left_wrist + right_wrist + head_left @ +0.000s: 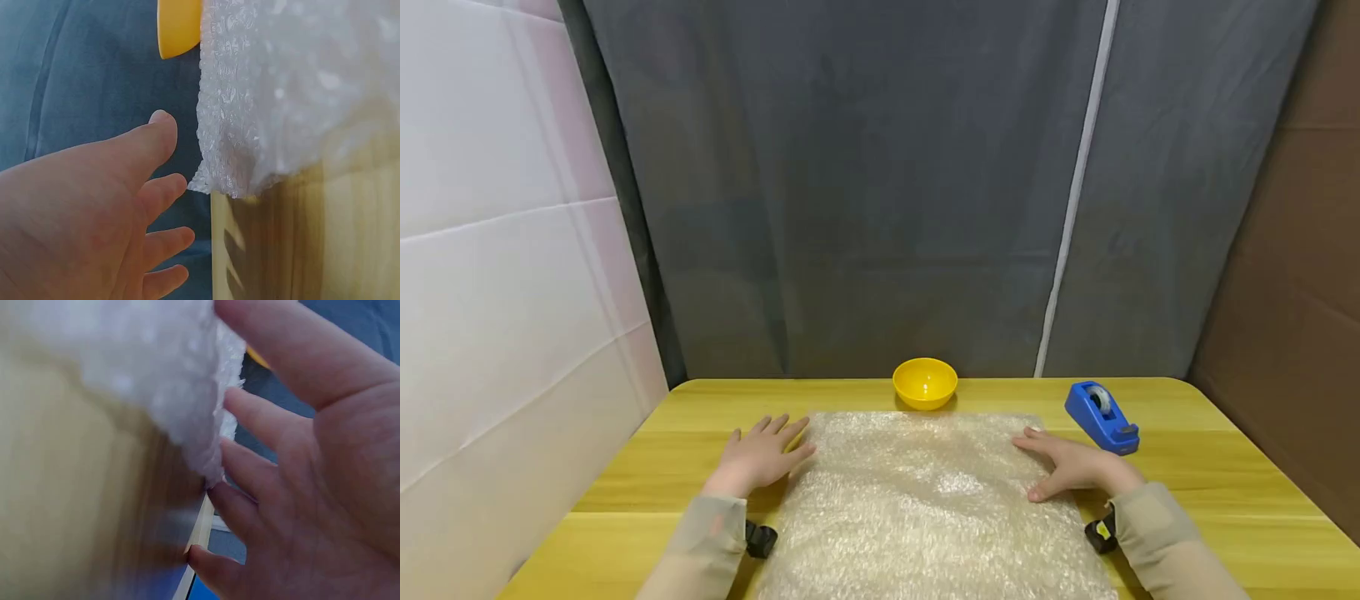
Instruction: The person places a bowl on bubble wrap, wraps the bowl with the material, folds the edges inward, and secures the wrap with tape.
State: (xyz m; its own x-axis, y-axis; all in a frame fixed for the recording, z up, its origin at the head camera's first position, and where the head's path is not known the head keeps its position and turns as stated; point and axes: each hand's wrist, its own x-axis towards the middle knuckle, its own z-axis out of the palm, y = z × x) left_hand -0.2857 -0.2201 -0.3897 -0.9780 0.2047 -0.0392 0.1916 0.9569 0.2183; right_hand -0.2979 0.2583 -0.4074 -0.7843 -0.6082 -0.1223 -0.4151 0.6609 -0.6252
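A sheet of clear bubble wrap (925, 517) lies across the table between my hands. My left hand (762, 457), fingers spread and straight, is beside its far left corner; the left wrist view shows nothing in its grasp. Over the right edge of the sheet, my right hand (1071, 465) has its fingers extended, the fingertips at the bubble wrap (187, 394) in the right wrist view. Whether they press on it is hard to tell. A yellow bowl (925, 385) stands upright just beyond the far edge of the sheet.
Right of my right hand sits a blue tape dispenser (1101, 417) with a roll of tape. The wooden table (647, 475) ends at a grey curtain (887, 208) behind. A white panel (512, 250) rises on the left, a brown one (1292, 275) on the right.
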